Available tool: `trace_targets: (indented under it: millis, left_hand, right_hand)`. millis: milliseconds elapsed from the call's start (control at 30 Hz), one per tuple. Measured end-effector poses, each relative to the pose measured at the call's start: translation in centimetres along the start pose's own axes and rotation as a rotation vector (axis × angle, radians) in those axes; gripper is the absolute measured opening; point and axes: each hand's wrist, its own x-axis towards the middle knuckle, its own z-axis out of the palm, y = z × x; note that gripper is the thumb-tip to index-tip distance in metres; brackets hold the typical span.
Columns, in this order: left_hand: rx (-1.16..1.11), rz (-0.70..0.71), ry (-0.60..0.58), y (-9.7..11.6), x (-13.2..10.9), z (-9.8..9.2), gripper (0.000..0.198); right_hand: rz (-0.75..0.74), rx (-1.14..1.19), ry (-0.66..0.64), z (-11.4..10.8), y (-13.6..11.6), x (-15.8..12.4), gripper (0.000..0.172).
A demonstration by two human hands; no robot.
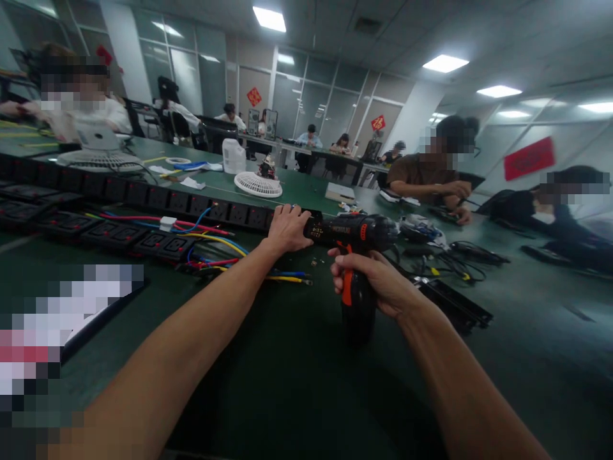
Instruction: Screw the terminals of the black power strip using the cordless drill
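Note:
In my right hand (371, 275) is a black and orange cordless drill (354, 300), with my fingers wrapped around its handle. Its nose points left toward the end of a long black power strip (179, 201). My left hand (288, 229) grips that strip near its right end, fingers over the top and thumb on the near side. Where the drill's tip meets the strip is too dark to make out. A few small metal pieces (315, 262) lie on the green table just below. Loose red, blue and yellow wires (230, 246) with lugs run beside my left forearm.
More black socket units (115, 233) lie at the left. Beyond the strip stand a white fan grille (258, 184) and a white jug (234, 156). Black cables (454, 265) and a dark metal housing (454, 303) lie right of the drill. Several people sit around the tables.

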Motion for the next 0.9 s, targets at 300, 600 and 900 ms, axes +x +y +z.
trace_targets:
  millis: [300, 600, 900]
  left_hand:
    - [0.014, 0.008, -0.028, -0.01, 0.15, -0.19, 0.067]
    - [0.035, 0.012, -0.032, -0.02, 0.19, -0.21, 0.065]
    - [0.055, 0.014, -0.015, 0.06, 0.26, -0.27, 0.065]
  right_hand:
    - [-0.033, 0.022, 0.026, 0.60, 0.47, 0.29, 0.025]
    - [-0.050, 0.032, 0.031, 0.28, 0.73, 0.49, 0.018]
    - [-0.032, 0.024, 0.030, 0.29, 0.80, 0.36, 0.018]
